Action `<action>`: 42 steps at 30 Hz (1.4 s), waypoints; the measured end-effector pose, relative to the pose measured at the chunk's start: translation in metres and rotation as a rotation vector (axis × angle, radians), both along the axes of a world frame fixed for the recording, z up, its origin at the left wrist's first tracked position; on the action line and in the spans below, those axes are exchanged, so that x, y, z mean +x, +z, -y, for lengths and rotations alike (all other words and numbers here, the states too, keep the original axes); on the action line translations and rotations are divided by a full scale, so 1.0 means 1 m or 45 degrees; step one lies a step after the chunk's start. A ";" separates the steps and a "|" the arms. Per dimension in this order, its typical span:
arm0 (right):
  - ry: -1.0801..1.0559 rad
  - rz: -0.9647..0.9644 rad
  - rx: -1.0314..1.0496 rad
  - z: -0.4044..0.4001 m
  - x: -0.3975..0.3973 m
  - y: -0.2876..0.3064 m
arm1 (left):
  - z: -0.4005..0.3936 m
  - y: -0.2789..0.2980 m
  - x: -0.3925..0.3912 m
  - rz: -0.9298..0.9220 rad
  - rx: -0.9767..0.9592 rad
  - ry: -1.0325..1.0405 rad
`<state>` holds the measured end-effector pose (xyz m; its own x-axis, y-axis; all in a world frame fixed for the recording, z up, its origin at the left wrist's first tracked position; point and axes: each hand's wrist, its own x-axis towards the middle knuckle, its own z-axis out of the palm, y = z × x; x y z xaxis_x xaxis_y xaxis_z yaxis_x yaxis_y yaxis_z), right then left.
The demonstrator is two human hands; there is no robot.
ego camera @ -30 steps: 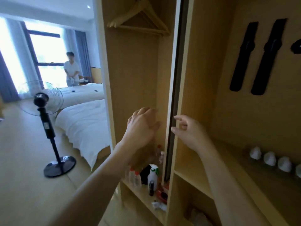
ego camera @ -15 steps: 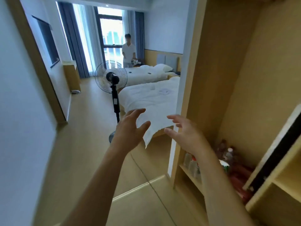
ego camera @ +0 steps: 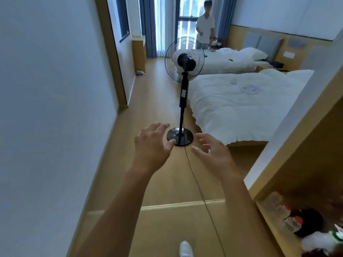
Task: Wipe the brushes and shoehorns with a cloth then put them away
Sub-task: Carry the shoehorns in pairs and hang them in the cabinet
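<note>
My left hand (ego camera: 151, 145) and my right hand (ego camera: 213, 154) are both raised in front of me over the wooden floor, fingers spread and relaxed, holding nothing. No brush, shoehorn or cloth shows in this view. The wooden wardrobe (ego camera: 300, 164) stands at my right; only its side panel and a low shelf are in view.
A black standing fan (ego camera: 182, 93) is just ahead, its cable (ego camera: 196, 184) trailing across the floor toward me. Two white beds (ego camera: 241, 104) lie to the right. A person (ego camera: 205, 25) stands by the far window. Bottles (ego camera: 300, 219) crowd the wardrobe's low shelf. A white wall (ego camera: 46, 108) runs along the left.
My view has swung left, away from the wardrobe interior with the black shoehorns, toward the room. Both hands left the wardrobe panel and now hover open over the floor.
</note>
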<state>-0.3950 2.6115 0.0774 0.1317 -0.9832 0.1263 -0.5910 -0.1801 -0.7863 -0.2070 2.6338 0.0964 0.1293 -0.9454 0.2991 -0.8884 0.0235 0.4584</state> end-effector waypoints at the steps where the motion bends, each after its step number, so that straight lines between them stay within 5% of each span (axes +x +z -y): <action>1: 0.014 0.020 0.001 0.018 0.005 -0.004 | 0.017 -0.001 0.005 0.018 -0.005 0.025; 21: 0.242 -0.016 0.080 0.378 0.135 -0.011 | 0.331 -0.013 0.111 -0.092 0.038 0.324; 42: 0.085 -0.131 0.121 0.707 0.376 -0.003 | 0.683 -0.012 0.375 -0.048 0.058 0.101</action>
